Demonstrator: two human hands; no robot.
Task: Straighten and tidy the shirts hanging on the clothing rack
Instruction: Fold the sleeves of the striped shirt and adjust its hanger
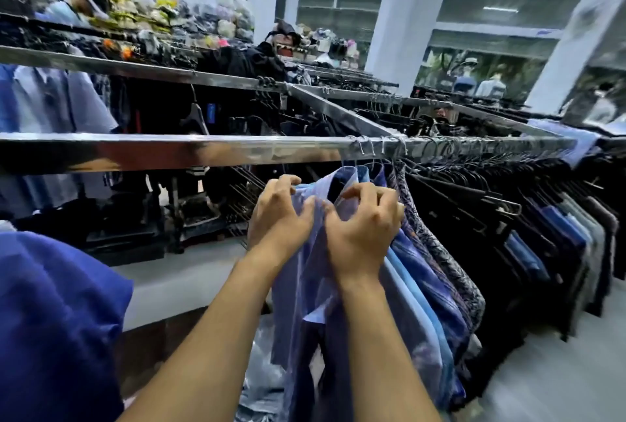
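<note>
A light purple-blue shirt (298,289) hangs from the shiny metal rail (189,150) at the left end of a row of shirts. My left hand (279,215) grips its front near the collar with curled fingers. My right hand (364,228) pinches the same shirt's collar area just to the right, thumbs nearly meeting. Behind it hang several blue and patterned shirts (426,272), then a long run of dark garments (528,218) on black hangers.
The rail's left stretch is bare of hangers. A blue garment (50,313) fills the lower left corner. More racks of dark clothes (338,110) stand behind, with white pillars (403,15) and piled goods (135,5) at the back. Pale floor (555,377) runs along the right.
</note>
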